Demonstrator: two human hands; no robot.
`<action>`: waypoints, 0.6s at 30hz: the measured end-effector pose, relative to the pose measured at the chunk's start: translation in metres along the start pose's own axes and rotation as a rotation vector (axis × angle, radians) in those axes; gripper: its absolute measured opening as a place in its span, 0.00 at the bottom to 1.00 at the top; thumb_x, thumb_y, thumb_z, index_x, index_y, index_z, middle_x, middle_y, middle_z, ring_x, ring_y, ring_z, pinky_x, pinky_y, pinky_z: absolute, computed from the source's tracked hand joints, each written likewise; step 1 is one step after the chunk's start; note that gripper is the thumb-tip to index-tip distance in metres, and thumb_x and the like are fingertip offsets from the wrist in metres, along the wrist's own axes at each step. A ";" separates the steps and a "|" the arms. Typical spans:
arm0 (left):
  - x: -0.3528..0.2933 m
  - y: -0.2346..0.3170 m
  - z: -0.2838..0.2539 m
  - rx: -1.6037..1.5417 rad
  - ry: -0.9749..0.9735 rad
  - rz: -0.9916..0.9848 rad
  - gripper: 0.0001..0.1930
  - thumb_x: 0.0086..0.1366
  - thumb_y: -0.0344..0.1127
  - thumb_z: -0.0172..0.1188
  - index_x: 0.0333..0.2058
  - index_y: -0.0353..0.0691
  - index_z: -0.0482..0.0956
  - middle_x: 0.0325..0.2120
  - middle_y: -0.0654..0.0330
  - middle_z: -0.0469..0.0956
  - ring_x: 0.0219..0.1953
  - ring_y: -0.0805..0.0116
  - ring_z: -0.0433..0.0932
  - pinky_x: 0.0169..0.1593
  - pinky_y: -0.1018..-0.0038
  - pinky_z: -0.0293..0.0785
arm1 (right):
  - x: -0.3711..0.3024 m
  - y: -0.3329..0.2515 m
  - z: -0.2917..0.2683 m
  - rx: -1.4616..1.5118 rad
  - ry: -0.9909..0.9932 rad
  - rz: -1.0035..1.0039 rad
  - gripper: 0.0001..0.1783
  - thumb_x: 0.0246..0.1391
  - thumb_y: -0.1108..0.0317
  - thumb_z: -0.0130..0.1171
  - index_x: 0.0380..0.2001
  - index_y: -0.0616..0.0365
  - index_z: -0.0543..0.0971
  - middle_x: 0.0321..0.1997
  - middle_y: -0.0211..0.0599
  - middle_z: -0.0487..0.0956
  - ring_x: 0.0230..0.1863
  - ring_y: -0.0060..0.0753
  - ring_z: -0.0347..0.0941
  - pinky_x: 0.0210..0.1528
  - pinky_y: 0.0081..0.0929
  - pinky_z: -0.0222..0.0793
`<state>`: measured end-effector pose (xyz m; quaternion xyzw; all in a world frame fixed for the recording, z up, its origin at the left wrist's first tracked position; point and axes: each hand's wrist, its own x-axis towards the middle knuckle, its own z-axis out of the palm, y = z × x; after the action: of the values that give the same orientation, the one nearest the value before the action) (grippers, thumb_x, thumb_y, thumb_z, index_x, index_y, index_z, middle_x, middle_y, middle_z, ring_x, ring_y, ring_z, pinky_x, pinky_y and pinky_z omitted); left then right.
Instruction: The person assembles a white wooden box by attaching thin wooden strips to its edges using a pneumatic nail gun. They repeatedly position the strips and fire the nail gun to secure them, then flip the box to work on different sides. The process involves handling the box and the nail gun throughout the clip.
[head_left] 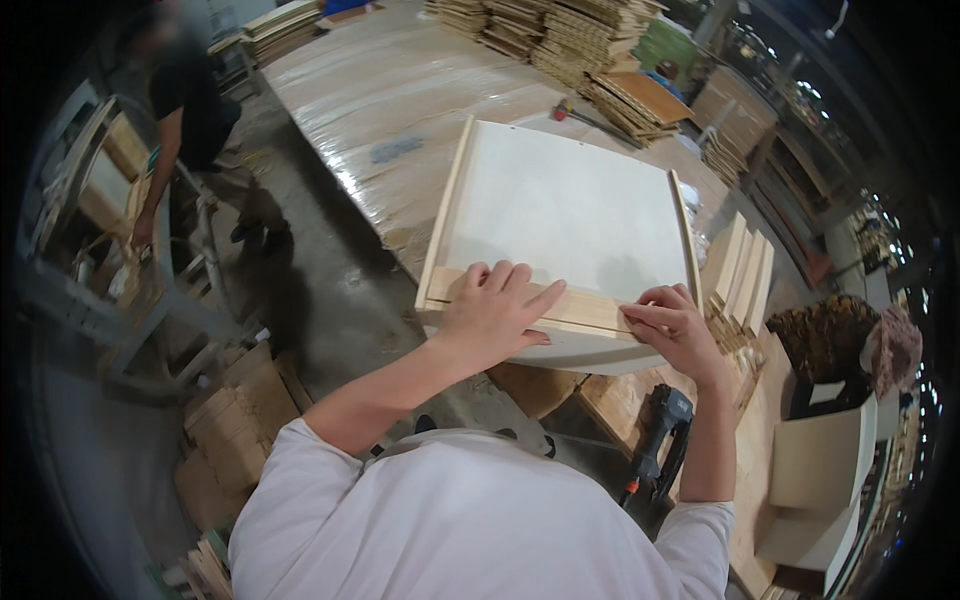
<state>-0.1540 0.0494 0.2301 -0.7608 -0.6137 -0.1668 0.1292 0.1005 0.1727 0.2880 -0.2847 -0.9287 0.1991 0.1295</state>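
Note:
In front of me a shallow wooden frame with a pale white panel (565,205) stands at the table's near edge, with thin wooden rails along its sides. A light wooden strip (590,308) runs across its near edge. My left hand (495,315) lies over the strip's left part, fingers bent on top and thumb at the near side. At the right end, my right hand (675,330) pinches the strip between thumb and fingers. The strip's left end is partly covered by my left hand.
A black nail gun (662,440) lies right of my body, beside my right forearm. Wooden pieces (738,270) are stacked to the right. Panel stacks (590,40) line the large table's (370,110) far side. At left, another person (190,100) works by a rack.

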 end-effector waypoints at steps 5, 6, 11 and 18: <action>-0.009 -0.056 -0.014 -0.146 -0.053 0.108 0.33 0.48 0.54 0.65 0.56 0.59 0.71 0.40 0.61 0.67 0.46 0.61 0.65 0.51 0.64 0.59 | 0.001 -0.034 0.029 -0.025 0.116 -0.008 0.16 0.46 0.72 0.63 0.41 0.51 0.82 0.41 0.31 0.75 0.43 0.35 0.66 0.45 0.28 0.68; -0.012 -0.068 -0.017 -0.158 -0.061 0.129 0.33 0.48 0.53 0.65 0.55 0.58 0.71 0.41 0.60 0.67 0.47 0.60 0.65 0.52 0.63 0.58 | 0.002 -0.043 0.040 0.000 0.137 -0.011 0.16 0.46 0.72 0.63 0.42 0.51 0.82 0.43 0.31 0.75 0.44 0.36 0.67 0.48 0.29 0.66; -0.023 -0.076 -0.021 -0.155 -0.046 0.139 0.33 0.48 0.48 0.66 0.56 0.53 0.72 0.44 0.57 0.67 0.49 0.57 0.64 0.55 0.60 0.57 | -0.008 -0.070 0.076 -0.301 0.299 -0.030 0.18 0.45 0.68 0.65 0.43 0.46 0.80 0.56 0.32 0.72 0.53 0.41 0.65 0.54 0.37 0.63; -0.018 -0.060 -0.020 -0.129 -0.054 0.115 0.30 0.52 0.48 0.64 0.55 0.52 0.72 0.54 0.54 0.66 0.58 0.52 0.61 0.61 0.55 0.54 | -0.066 -0.043 0.057 -0.255 0.752 0.299 0.18 0.46 0.67 0.63 0.44 0.50 0.79 0.54 0.39 0.71 0.54 0.44 0.65 0.57 0.39 0.60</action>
<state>-0.2178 0.0378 0.2399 -0.8059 -0.5601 -0.1774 0.0728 0.1130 0.0846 0.2485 -0.4827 -0.7825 -0.0185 0.3929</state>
